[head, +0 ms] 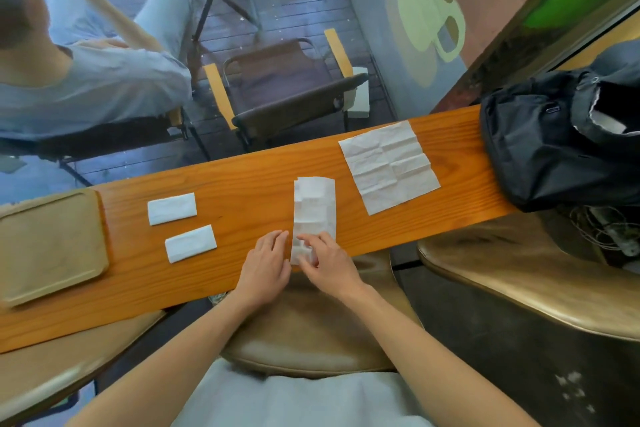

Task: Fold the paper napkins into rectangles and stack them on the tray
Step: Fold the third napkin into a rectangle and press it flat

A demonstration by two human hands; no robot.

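The napkin strip [314, 208] runs away from both hands — right hand [327, 262] pinches its near end, left hand [266, 262] rests relaxed beside. Best to square edges before creasing.

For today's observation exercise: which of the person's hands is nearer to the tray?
Left. The left hand rests on the counter beside the strip napkin, on the side toward the tray. The right hand grips that napkin, farther away.

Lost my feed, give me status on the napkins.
Both hands, left hand and right hand, on half-folded napkin. Two folded napkins off tray. Nothing blocking.
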